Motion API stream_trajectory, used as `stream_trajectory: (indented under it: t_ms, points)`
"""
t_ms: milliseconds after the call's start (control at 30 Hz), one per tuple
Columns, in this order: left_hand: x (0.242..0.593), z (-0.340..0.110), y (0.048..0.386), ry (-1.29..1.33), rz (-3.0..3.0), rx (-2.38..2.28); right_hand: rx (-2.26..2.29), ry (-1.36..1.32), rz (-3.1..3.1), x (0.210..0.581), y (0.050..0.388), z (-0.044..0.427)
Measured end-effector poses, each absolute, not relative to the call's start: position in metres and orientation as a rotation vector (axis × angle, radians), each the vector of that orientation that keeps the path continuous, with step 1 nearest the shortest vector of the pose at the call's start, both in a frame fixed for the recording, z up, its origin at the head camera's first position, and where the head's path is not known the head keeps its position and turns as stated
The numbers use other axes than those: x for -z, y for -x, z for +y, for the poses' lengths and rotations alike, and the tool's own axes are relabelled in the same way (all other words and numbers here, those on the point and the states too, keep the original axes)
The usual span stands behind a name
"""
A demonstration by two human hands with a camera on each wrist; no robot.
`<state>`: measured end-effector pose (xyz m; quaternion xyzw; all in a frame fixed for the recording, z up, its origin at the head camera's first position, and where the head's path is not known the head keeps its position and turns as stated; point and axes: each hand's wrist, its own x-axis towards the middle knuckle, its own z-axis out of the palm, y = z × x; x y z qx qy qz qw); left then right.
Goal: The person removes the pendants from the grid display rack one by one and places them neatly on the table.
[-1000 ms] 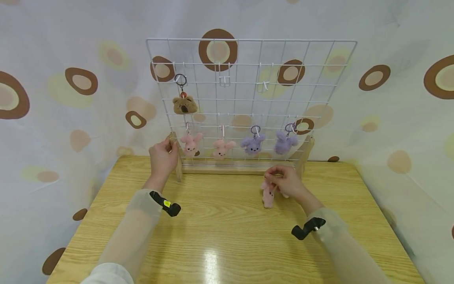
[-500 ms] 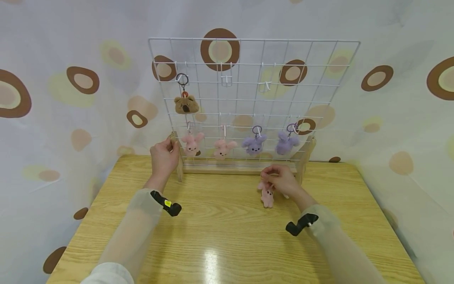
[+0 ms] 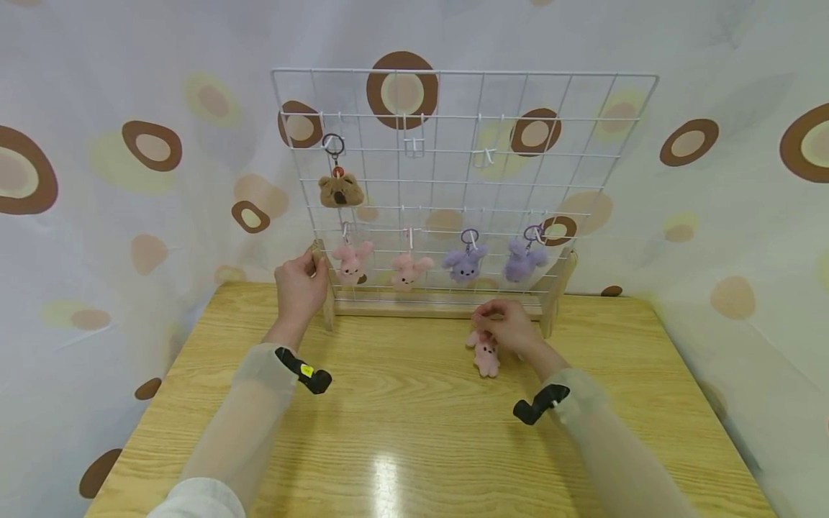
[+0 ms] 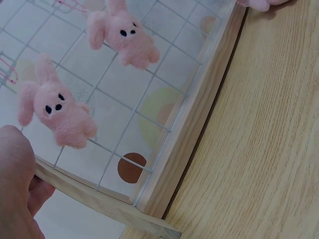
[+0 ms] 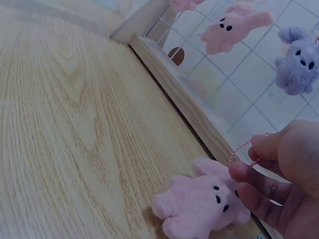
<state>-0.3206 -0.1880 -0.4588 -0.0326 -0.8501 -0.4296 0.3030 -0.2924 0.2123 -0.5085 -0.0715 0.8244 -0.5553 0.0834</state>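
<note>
My right hand (image 3: 512, 329) pinches the pink bead chain (image 5: 241, 147) of a pink plush bunny keychain (image 5: 197, 204). The bunny hangs just below the fingers, low over the table, its face turned toward me. My left hand (image 3: 301, 285) grips the top of the wooden side post (image 4: 107, 203) at the left end of the rack. Part of that hand's fingers are hidden behind the post. Along the white wire grid rack (image 3: 447, 183) hang two pink bunnies (image 3: 350, 263) and two purple bunnies (image 3: 464, 265) in a low row.
A brown plush animal-head keychain (image 3: 341, 191) hangs at the upper left of the grid. Two bare white hooks (image 3: 412, 147) sit to its right. A wooden base bar (image 3: 408, 308) joins the posts on the wooden table (image 3: 388, 403). Patterned cloth (image 3: 162, 237) stands behind.
My right hand has shifted slightly left, taking the pink bunny along, and the bunny has turned more face-on. The left hand stays on the post.
</note>
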Motion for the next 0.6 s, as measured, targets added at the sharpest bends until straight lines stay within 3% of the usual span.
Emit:
stream_trajectory:
  t_ms: [600]
  points:
    - [0.456, -0.187, 0.32, 0.056, -2.273, 1.158, 1.577, 0.079, 2.532, 0.508, 0.303, 0.223]
